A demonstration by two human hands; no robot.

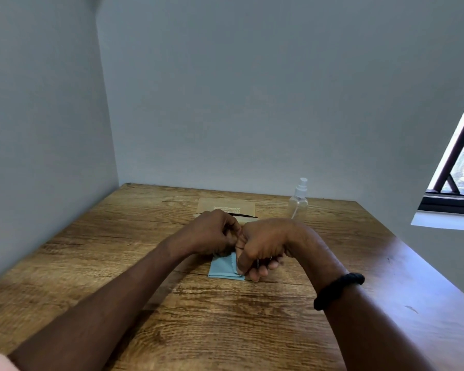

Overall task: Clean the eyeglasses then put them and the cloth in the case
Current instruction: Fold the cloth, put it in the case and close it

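Both hands meet over the middle of the wooden table (105, 250). My left hand (212, 231) is closed around the thin dark-framed eyeglasses (239, 247), of which only a sliver shows between the hands. My right hand (263, 245) pinches a light blue cloth (221, 270) at the glasses; the cloth hangs down onto the table. Beyond the hands lies a flat tan case (227, 206) with white print and a dark edge, partly hidden by my left hand.
A small clear spray bottle (298, 200) with a white nozzle stands at the back right of the table. Grey walls close in the table at the left and back. A window sits at the right. A black band circles my right wrist (338, 289).
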